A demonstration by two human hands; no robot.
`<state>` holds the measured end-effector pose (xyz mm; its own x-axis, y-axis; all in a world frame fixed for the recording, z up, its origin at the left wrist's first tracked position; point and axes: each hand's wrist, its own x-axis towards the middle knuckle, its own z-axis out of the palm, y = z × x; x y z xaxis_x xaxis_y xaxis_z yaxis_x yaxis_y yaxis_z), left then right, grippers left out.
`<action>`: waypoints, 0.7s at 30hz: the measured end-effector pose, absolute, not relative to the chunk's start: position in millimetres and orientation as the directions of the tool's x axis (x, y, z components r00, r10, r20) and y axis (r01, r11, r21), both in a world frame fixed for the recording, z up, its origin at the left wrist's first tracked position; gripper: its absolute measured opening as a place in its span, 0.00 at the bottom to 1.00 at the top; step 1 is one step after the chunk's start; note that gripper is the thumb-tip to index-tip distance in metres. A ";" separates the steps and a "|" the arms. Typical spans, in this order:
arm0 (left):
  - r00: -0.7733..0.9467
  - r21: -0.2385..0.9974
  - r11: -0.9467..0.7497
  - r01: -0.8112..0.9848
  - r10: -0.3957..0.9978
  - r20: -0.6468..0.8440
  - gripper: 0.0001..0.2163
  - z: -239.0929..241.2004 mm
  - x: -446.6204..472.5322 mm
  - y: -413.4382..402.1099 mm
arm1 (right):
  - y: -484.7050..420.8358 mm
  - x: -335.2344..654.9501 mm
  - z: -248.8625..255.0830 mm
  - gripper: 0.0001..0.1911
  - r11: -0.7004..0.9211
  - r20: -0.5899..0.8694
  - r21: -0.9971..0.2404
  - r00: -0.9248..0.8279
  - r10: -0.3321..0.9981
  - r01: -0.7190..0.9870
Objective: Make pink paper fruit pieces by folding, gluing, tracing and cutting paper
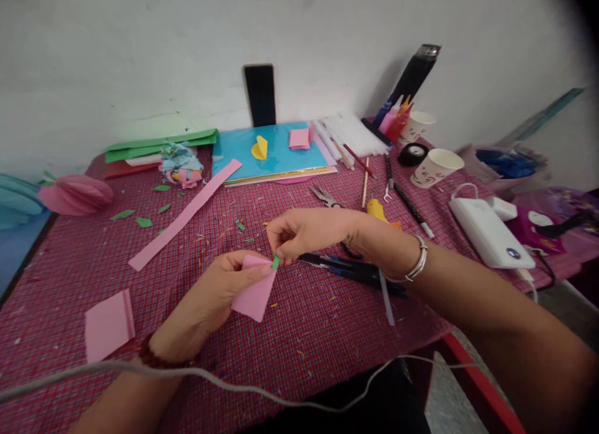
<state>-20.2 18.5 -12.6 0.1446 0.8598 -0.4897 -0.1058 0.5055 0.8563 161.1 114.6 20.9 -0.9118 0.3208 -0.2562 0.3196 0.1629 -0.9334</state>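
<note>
My left hand (219,284) is closed on a folded piece of pink paper (256,298), its thumb pressed along the upper edge. At the paper's top right corner, my right hand (299,232) pinches a small strip of green paper (276,262) between thumb and fingertips. The strip touches the pink paper; whether it is stuck there I cannot tell. Near my left wrist lies another folded pink paper (108,326). Beyond the hands stretches a long pink paper strip (185,215). Several green paper leaves (144,222) lie to its left.
A hot glue gun (355,273) lies beneath my right forearm, near scissors (324,197). Paper cups (437,167), black tape (413,153) and a white power bank (489,233) stand right. A white cable (210,378) crosses in front. Coloured sheets (234,148) lie by the wall.
</note>
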 end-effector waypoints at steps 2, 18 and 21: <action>0.134 0.858 0.505 -0.093 0.860 -0.492 0.08 -13.8 -20.4 18.2 | 114.7 161.2 20.5 0.04 0.161 -0.252 -0.936 -0.916 0.311 0.312; 0.147 0.839 0.542 -0.038 0.834 -0.532 0.09 -16.1 -19.9 17.7 | 113.2 161.0 21.7 0.06 0.136 -0.286 -0.930 -0.906 0.313 0.341; 0.153 0.841 0.541 -0.023 0.833 -0.532 0.10 -16.2 -20.3 18.1 | 113.1 161.3 19.5 0.06 0.117 -0.287 -0.934 -0.906 0.310 0.336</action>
<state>-20.3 18.1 -16.2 0.1532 0.8330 -0.5317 -0.0232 0.5409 0.8408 161.3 113.1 19.5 -0.9063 0.3100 -0.2874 0.3364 0.1172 -0.9344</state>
